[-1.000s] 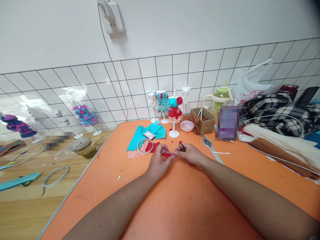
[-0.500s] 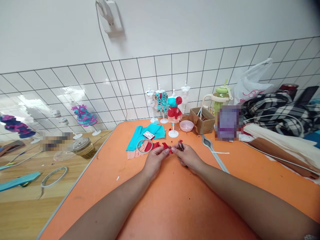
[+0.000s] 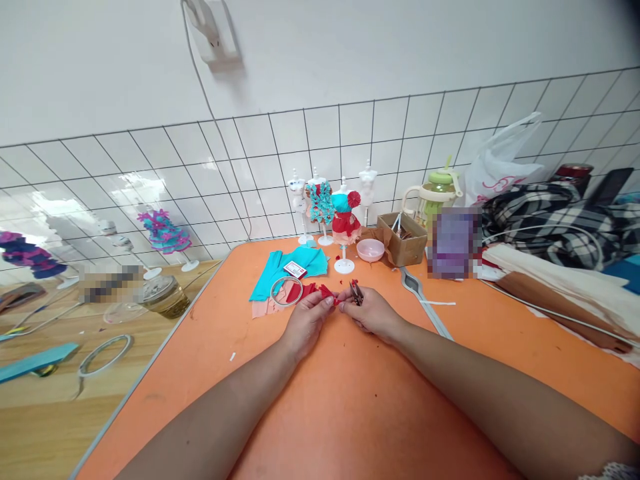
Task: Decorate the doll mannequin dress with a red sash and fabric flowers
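A small piece of red crepe paper or cloth (image 3: 326,292) is pinched in my left hand (image 3: 306,321), its upper edge sticking out above the fingers. My right hand (image 3: 374,312) is closed around a small dark metal tool (image 3: 356,293), perhaps snips or scissors; its fingertips meet the red piece beside my left thumb. Just beyond stands a miniature dress form (image 3: 345,223) dressed in turquoise and red with a red rosette. Left of my hands lie a turquoise sheet (image 3: 267,277), a roll of tape (image 3: 287,291) and a small white card box (image 3: 295,269).
Behind are a pink bowl (image 3: 371,251), a cardboard box (image 3: 407,243) and a green bottle (image 3: 440,190). A grey strap (image 3: 425,307) lies to the right. On the left wooden table stand a jar (image 3: 163,297) and another tape roll (image 3: 106,355). Several more dress forms line the wall.
The view has shifted slightly, moving everything a little to the left. My hands stay together on the red piece, and the tool's tips have tilted slightly in my right hand.
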`<state>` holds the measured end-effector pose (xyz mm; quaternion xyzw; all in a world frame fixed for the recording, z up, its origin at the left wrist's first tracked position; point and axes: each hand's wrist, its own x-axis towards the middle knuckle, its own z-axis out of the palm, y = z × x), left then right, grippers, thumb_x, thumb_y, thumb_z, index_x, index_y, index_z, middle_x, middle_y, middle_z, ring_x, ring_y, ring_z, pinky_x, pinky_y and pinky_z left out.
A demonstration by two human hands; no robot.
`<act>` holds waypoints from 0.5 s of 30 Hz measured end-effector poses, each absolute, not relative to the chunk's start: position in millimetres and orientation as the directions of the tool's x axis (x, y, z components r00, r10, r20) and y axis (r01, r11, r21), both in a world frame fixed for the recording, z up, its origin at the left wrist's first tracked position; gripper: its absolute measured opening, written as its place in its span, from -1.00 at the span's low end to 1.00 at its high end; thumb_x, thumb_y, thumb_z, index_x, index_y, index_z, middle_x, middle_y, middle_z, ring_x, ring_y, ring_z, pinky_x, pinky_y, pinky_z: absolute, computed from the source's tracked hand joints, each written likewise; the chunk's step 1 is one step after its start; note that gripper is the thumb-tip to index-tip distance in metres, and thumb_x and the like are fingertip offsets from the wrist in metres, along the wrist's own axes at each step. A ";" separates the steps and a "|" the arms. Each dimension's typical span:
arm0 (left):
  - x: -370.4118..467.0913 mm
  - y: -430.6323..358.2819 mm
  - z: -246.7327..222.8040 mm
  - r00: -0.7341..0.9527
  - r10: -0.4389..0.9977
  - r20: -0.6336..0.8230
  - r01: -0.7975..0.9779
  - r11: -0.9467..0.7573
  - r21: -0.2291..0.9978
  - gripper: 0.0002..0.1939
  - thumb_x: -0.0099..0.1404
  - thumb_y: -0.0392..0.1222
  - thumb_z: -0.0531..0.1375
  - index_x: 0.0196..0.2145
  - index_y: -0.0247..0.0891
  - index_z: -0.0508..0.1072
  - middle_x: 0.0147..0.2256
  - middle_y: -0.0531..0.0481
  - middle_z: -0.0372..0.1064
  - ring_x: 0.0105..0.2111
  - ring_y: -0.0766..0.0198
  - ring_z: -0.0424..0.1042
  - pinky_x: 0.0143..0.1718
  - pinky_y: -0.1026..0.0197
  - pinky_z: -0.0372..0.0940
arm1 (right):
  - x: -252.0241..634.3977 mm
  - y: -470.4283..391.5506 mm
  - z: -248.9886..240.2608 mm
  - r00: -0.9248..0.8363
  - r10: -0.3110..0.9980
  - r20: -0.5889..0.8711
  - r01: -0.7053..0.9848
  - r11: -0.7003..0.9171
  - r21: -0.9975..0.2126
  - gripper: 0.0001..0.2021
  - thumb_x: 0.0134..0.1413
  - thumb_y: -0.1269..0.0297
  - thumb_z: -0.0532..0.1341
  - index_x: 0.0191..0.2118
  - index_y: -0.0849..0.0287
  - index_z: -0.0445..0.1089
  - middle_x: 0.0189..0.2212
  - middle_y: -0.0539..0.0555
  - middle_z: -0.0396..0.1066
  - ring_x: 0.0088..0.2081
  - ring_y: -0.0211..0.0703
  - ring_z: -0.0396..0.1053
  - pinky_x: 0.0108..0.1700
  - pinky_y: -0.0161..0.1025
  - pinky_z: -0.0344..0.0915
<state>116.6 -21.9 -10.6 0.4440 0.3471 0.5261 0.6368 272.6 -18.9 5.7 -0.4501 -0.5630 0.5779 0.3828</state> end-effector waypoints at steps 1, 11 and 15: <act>116.3 -21.6 -9.5 0.208 0.978 0.025 -0.376 0.057 0.925 -0.78 0.07 -0.17 0.31 -0.32 -0.31 0.49 -0.28 -0.09 0.48 -0.16 0.17 0.43 -0.03 0.09 0.25 | 274.2 -18.0 5.6 -0.313 0.947 -0.076 0.091 -0.050 -0.995 -0.80 -0.08 0.21 0.23 -0.31 0.16 0.30 -0.60 -0.14 0.20 -0.70 -0.45 -0.02 -0.68 -0.41 -0.07; 115.5 -26.1 -8.3 0.277 0.955 0.108 0.014 -0.117 0.993 -0.90 0.03 -0.28 0.25 -0.46 -0.29 0.39 -0.47 0.03 0.44 -0.44 0.28 0.44 -0.36 0.26 0.29 | 286.8 -11.1 4.2 -0.406 0.910 0.089 0.339 0.240 -0.910 -0.46 -0.19 0.08 0.34 -0.04 0.21 0.36 -0.55 -0.10 0.21 -0.51 -0.32 0.14 -0.47 -0.36 0.07; 120.0 -29.1 -16.0 0.317 0.933 0.173 0.171 -0.236 0.957 -0.92 0.13 -0.23 0.19 -0.38 -0.25 0.44 -0.29 -0.05 0.49 -0.28 0.19 0.45 -0.20 0.17 0.31 | 285.1 -9.8 0.6 -0.404 0.910 0.097 0.324 0.242 -0.915 -0.60 -0.16 0.13 0.31 -0.16 0.22 0.40 -0.52 -0.07 0.28 -0.51 -0.33 0.14 -0.46 -0.36 0.07</act>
